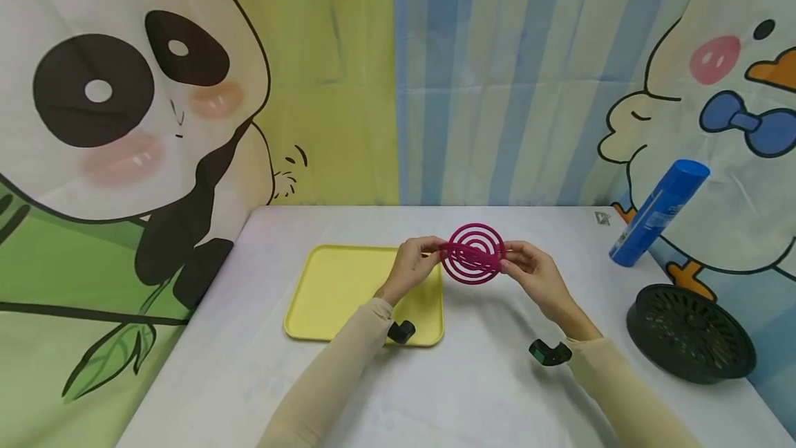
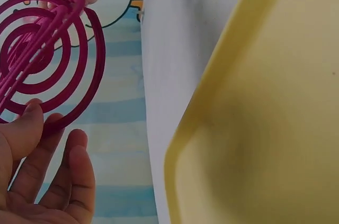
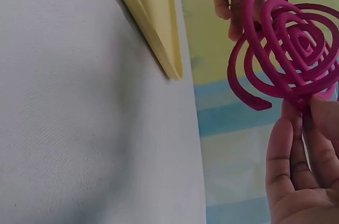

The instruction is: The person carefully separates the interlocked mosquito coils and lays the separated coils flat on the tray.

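Above the table, both hands hold a magenta pair of mosquito coils point(image 1: 475, 256), two flat spirals crossing each other at an angle. My left hand point(image 1: 407, 269) pinches the left edge. In the left wrist view, thumb and fingers of the left hand point(image 2: 47, 176) grip the outer ring of one coil point(image 2: 99, 49). On the opposite side, my right hand point(image 1: 539, 281) pinches the rim. The right wrist view shows the right hand's point(image 3: 310, 166) thumb and fingers at the coils' point(image 3: 303, 44) lower edge. A yellow tray point(image 1: 348, 296) lies below and left, partly hidden by the left arm.
On the right of the white table point(image 1: 491, 393) stands a blue cylindrical can point(image 1: 659, 213). Nearer, a dark round holder with a slotted top point(image 1: 690, 337) sits by the right edge. Printed cloth point(image 1: 497, 88) hangs behind the table.
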`<state>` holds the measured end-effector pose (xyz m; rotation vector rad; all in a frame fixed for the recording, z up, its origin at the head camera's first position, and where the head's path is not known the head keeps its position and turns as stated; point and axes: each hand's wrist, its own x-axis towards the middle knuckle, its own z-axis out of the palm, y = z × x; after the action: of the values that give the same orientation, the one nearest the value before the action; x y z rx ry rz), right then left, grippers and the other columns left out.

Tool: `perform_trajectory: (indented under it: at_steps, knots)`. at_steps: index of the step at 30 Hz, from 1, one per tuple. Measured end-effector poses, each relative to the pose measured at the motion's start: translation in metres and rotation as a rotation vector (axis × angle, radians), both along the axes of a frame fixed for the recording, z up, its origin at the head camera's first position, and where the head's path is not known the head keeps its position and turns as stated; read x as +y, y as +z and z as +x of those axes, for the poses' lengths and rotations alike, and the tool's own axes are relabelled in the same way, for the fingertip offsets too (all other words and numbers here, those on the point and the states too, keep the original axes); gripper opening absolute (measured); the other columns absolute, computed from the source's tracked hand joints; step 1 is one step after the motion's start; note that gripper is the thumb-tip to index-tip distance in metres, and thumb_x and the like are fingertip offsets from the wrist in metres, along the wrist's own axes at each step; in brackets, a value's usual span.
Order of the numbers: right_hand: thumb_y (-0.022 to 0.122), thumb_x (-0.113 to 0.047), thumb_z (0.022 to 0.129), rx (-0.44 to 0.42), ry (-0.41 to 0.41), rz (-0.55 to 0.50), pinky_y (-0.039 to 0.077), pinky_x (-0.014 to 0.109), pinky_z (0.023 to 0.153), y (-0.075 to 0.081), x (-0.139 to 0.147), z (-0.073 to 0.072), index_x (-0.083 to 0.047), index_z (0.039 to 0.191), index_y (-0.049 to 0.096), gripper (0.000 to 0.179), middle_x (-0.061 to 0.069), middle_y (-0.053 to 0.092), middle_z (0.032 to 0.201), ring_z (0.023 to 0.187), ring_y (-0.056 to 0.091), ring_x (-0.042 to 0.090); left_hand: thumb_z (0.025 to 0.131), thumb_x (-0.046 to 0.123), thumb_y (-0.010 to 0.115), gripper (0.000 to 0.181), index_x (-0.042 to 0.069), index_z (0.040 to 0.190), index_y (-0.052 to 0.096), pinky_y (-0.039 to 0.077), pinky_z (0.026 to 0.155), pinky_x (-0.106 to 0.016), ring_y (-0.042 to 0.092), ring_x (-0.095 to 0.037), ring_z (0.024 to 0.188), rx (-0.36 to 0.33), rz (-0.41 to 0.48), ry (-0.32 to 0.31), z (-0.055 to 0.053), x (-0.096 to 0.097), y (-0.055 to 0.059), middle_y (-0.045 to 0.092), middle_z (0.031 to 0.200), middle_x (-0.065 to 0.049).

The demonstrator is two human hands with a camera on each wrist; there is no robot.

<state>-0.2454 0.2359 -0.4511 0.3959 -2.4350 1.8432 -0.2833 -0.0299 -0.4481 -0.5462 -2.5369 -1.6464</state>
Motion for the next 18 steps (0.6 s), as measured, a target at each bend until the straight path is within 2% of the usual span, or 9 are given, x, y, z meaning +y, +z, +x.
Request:
perform_trajectory:
  at_steps: [4,8,11,18]
  knots:
    - [0.067,-0.018,0.099,-0.019,0.017,-0.018,0.058,0.019,0.086,0.0006,-0.0003,0.0016,0.001,0.132,0.057,0.039,0.017,0.068,0.117,0.097,0.07,0.008,0.098,0.008,0.066,0.015,0.01,0.107,0.078,0.058,0.086,-0.027,0.07,-0.017,0.1,0.005,-0.042,-0.013,0.0034,0.0007,-0.0017,0.078,0.103,-0.005]
    - [0.069,-0.022,0.098,-0.032,0.046,-0.015,0.058,0.02,0.087,0.0021,-0.0018,0.0016,0.0,0.13,0.061,0.04,0.015,0.07,0.113,0.094,0.071,0.009,0.099,0.007,0.065,0.016,0.011,0.107,0.078,0.058,0.085,-0.025,0.071,-0.016,0.099,0.015,-0.089,-0.059,0.0055,0.0017,-0.0022,0.077,0.104,-0.004]
    - [0.07,-0.023,0.097,-0.041,0.064,0.006,0.058,0.021,0.085,0.0014,-0.0025,0.0009,0.001,0.128,0.062,0.04,0.016,0.07,0.11,0.091,0.071,0.01,0.099,0.007,0.064,0.016,0.011,0.106,0.078,0.058,0.085,-0.025,0.071,-0.016,0.098,0.014,-0.102,-0.087,0.0062,0.002,-0.0024,0.077,0.104,-0.003]
    - [0.073,-0.024,0.095,-0.042,0.074,0.1,0.058,0.021,0.081,0.0014,-0.0055,-0.0002,-0.002,0.126,0.065,0.039,0.018,0.069,0.112,0.092,0.07,0.012,0.1,0.009,0.064,0.015,0.011,0.105,0.077,0.058,0.089,-0.028,0.071,-0.015,0.098,0.028,-0.109,-0.108,0.0055,0.0008,-0.0007,0.077,0.102,-0.003]
